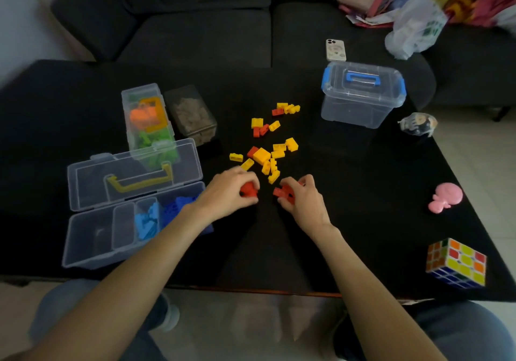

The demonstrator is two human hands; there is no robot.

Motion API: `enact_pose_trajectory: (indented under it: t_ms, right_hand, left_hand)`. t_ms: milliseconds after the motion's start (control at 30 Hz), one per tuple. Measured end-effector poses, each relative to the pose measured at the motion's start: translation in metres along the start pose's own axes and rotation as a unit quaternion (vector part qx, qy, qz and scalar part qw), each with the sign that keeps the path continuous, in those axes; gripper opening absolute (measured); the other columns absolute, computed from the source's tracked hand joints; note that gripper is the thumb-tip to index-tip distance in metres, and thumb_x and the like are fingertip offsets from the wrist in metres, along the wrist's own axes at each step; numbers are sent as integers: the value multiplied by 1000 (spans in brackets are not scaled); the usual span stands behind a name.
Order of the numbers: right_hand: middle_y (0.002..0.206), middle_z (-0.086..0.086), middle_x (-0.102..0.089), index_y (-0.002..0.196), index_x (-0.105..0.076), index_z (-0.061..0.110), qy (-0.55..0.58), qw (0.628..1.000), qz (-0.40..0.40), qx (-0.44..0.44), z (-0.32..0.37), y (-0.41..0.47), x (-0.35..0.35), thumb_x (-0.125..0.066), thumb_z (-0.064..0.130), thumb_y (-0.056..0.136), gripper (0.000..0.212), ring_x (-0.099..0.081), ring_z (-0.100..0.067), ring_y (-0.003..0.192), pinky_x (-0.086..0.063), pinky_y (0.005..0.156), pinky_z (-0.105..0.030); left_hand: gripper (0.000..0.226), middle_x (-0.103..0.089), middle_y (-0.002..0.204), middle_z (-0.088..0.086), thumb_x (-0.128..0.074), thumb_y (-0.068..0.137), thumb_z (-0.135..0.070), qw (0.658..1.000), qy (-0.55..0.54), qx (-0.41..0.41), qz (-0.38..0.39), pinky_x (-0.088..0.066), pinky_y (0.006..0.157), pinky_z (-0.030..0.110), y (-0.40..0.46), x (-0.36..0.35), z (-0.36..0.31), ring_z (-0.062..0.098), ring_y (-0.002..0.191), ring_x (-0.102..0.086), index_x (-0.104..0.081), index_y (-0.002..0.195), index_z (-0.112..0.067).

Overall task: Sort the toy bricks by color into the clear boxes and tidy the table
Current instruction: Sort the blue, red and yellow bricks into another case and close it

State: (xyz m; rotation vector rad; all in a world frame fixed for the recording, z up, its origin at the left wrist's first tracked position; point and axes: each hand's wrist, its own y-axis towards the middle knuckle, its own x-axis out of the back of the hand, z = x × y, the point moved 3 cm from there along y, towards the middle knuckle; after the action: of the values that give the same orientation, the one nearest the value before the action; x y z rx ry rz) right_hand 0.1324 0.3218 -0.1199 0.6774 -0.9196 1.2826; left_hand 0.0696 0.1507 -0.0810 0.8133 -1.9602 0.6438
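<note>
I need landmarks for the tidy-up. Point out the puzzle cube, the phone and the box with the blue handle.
Puzzle cube [462, 260]: head view, on its top face.
Phone [336, 50]: head view, on the middle of its back.
Box with the blue handle [354, 109]: head view, on its clear front wall.

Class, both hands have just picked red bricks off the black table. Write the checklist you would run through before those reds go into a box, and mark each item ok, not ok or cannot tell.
1. Left hand grips a red brick: ok.
2. Right hand grips red bricks: ok.
3. Open box has a free compartment: ok, its left sections look empty.
4. Blue-handled box open to receive bricks: not ok, lid on.
5. All reds gathered: not ok, some remain in the yellow and red pile.
6. Which box is meant for red: cannot tell.
</note>
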Motion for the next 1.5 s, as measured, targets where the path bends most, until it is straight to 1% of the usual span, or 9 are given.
enact_pose_trajectory:
  t_ms: [167,300,400,500,833,1033,1167,1333,1500]
  right_hand:
    - [122,-2,-36,123,-49,33,179,982,7,57,67,-5,9,-63,34,88,38,-53,-19,101,-56,59,-21]
    - [116,-4,-43,121,-51,27,239,957,69,153,165,-4,-8,-66,31,86,38,-53,-19,98,-54,62,-17]
    - [110,-7,-51,118,-53,19,310,927,148,149,223,-6,-40,-67,25,86,35,-60,-24,94,-59,60,-27]
    - [110,-7,-62,117,-55,17,302,928,175,129,254,-5,-65,-65,29,87,34,-62,-25,102,-53,87,-45]
    - [125,-10,-58,127,-54,16,192,951,193,148,270,-17,-82,-55,27,94,35,-54,-25,114,-45,99,-40]
    - [123,-12,-59,127,-54,10,151,961,155,175,275,-22,-82,-53,22,94,35,-54,-25,112,-40,93,-30]
    - [121,-14,-60,123,-56,11,117,967,136,179,278,-24,-85,-55,19,91,33,-55,-28,110,-42,92,-34]
    - [109,-19,-65,119,-55,6,14,969,129,211,285,-28,-89,-40,10,96,28,-61,-35,101,-49,85,-40]
    - [122,-16,-54,126,-45,2,-11,977,100,188,284,-31,-92,-35,3,97,30,-58,-29,106,-46,82,-34]
  left_hand:
    - [26,-54,105,-9,-75,77,-23,974,-70,49,-209,-42,74,8,-70,49,28,2,93,-53,-62,99,-25]
    - [34,-61,95,-5,-82,68,-18,943,-63,153,-289,-40,74,18,-146,61,79,14,87,-59,-62,96,-19]
    - [44,-58,91,-5,-83,66,-19,924,-65,241,-291,-43,74,26,-180,56,98,20,86,-62,-62,105,-18]
    - [53,-64,96,-1,-81,68,-22,921,-102,266,-267,-46,79,27,-191,49,103,20,91,-65,-59,116,-21]
    - [50,-53,108,7,-78,72,-25,937,-96,239,-237,-38,77,22,-188,44,116,23,98,-56,-60,117,-11]
    - [47,-65,102,-2,-79,69,-18,930,-142,238,-243,-42,77,21,-195,47,122,13,95,-61,-62,113,-15]
    - [69,-59,109,-10,-80,70,-11,914,-214,228,-260,-42,76,10,-196,47,119,4,93,-59,-47,130,-15]
    - [61,-60,119,0,-76,73,-19,922,-201,205,-260,-47,96,37,-188,47,117,16,112,-57,-48,127,-18]
    - [49,-60,118,7,-71,79,-21,934,-138,224,-244,-46,94,40,-182,48,114,22,109,-57,-49,123,-17]
